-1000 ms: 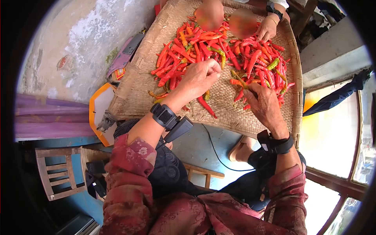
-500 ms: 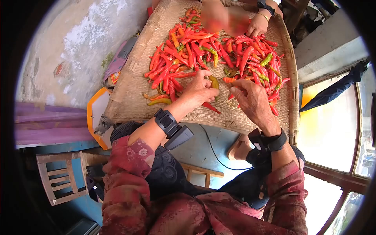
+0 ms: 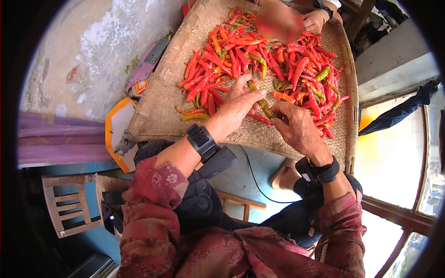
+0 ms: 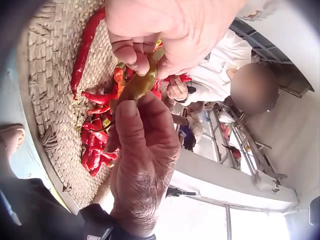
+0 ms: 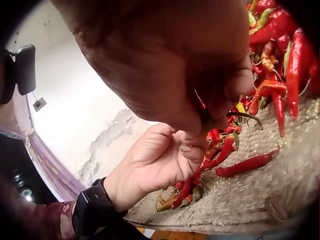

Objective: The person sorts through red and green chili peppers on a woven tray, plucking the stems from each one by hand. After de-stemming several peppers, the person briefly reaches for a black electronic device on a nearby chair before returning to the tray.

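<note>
Both hands meet over the near edge of a woven tray (image 3: 157, 99) heaped with chillies (image 3: 241, 51). Between them they hold one yellowish-green chilli (image 3: 265, 107), which hangs just above the bare weave, beside the near edge of the heap. The left hand (image 3: 236, 104) pinches its upper end, thumb and fingertips curled round it; the left wrist view shows the same pinch from below on the olive-coloured pod (image 4: 137, 86). The right hand (image 3: 296, 125) grips the lower end, its fingers bent in on the pod, and in the right wrist view a thin stalk (image 5: 245, 116) pokes out from under them. So both grips are closed on the chilli.

A single red chilli (image 3: 259, 119) lies on the weave right under the hands, apart from the heap. A few orange and green pods (image 3: 194, 114) lie to the left of the left hand. At the far side of the tray another person's hand (image 3: 316, 21) rests among the chillies. An orange-rimmed board (image 3: 116, 134) sits by the tray's left edge.
</note>
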{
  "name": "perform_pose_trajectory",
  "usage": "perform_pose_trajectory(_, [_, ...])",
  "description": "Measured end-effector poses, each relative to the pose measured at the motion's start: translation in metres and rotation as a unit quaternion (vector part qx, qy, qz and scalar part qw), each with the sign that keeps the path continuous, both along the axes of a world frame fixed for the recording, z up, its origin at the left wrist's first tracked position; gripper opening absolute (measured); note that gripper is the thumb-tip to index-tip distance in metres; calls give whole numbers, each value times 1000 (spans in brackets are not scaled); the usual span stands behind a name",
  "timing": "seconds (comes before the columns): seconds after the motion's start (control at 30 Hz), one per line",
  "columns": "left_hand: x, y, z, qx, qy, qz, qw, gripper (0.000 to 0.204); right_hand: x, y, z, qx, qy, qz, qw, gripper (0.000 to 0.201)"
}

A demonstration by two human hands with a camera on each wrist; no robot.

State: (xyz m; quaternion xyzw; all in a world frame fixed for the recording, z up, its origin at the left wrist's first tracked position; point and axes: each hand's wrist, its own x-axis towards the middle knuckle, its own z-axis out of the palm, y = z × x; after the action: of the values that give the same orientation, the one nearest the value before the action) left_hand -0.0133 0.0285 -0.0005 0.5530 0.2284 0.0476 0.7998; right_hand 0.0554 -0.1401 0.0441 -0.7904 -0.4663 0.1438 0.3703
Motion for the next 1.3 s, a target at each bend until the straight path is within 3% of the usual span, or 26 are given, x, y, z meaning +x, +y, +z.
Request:
perform_pose_trajectory(0.1, [5, 13, 1, 17, -39, 34, 999, 62, 6, -9, 13, -30, -55, 3, 998, 19])
perform_pose_trajectory(0.27, [6, 11, -1, 80, -18, 24, 996, 47, 28, -31, 42, -62, -84, -128, 986, 19])
perform_pose_trajectory(0.3, [4, 15, -3, 282, -22, -87, 955, 39, 34, -36, 43, -47, -100, -155, 982, 20])
perform_pose_trajectory(0.33, [2, 18, -5, 468, -26, -194, 862, 32, 39, -39, 43, -31, -115, -183, 976, 20])
perform_pose_trajectory(0.37, [-2, 14, -13, 546, -51, -183, 816, 17, 42, -40, 44, -24, -154, -225, 962, 22])
perform_pose_trajectory(0.4, [-5, 12, -18, 545, -52, -186, 816, 17, 50, -40, 39, 6, -227, -247, 942, 24])
perform_pose_trajectory(0.47, [-11, 11, -26, 733, -34, -233, 638, 12, 55, -45, 36, 12, -284, -253, 925, 25])
perform_pose_trajectory(0.63, [-6, 7, -6, 713, -21, -222, 665, 9, 35, -33, 24, -2, -188, -122, 974, 21])
perform_pose_trajectory(0.7, [-1, 5, 7, 530, 21, -197, 825, 10, 22, -27, 14, -29, -176, -86, 980, 19])
perform_pose_trajectory(0.73, [2, 5, 5, 529, 22, -196, 825, 10, 17, -24, 10, -55, -172, -76, 981, 19])
perform_pose_trajectory(0.77, [5, 6, 3, 351, 9, -181, 919, 12, 13, -19, 6, -62, -152, -65, 984, 19])
perform_pose_trajectory(0.8, [6, 8, 3, 158, -6, -158, 975, 14, 9, -15, 2, -61, -153, -63, 984, 19])
perform_pose_trajectory(0.83, [5, 11, 4, 81, -18, -169, 982, 18, 5, -10, -2, -52, -97, -62, 992, 19])
perform_pose_trajectory(0.87, [4, 10, 3, 82, -18, -168, 982, 18, 2, -6, -5, -44, -41, -63, 996, 19])
perform_pose_trajectory(0.93, [0, 1, -3, -25, -45, -154, 987, 17, -1, -3, -10, 3, -7, -42, 999, 19])
perform_pose_trajectory(1.0, [-2, 1, -5, -19, -42, -148, 988, 20, 0, -1, -9, -75, -10, -43, 996, 17])
perform_pose_trajectory(1.07, [0, 11, 2, 68, -27, -113, 991, 22, 3, -4, -10, -66, -21, -32, 997, 15])
perform_pose_trajectory(1.13, [7, 30, 1, 106, -32, -17, 994, 22, 8, -11, -5, -120, -25, -6, 992, 14])
perform_pose_trajectory(1.17, [12, 42, -2, 257, -27, -27, 966, 21, 11, -14, 1, -105, -45, -29, 993, 16])
perform_pose_trajectory(1.23, [8, 49, 5, 508, -41, -66, 858, 14, 22, -22, 19, -86, -56, -86, 991, 18])
perform_pose_trajectory(1.27, [9, 44, 1, 506, -44, -65, 859, 14, 30, -24, 27, -84, -76, -119, 986, 19])
perform_pose_trajectory(1.3, [8, 40, -3, 647, 4, -99, 756, 13, 38, -31, 29, -73, -109, -152, 980, 19])
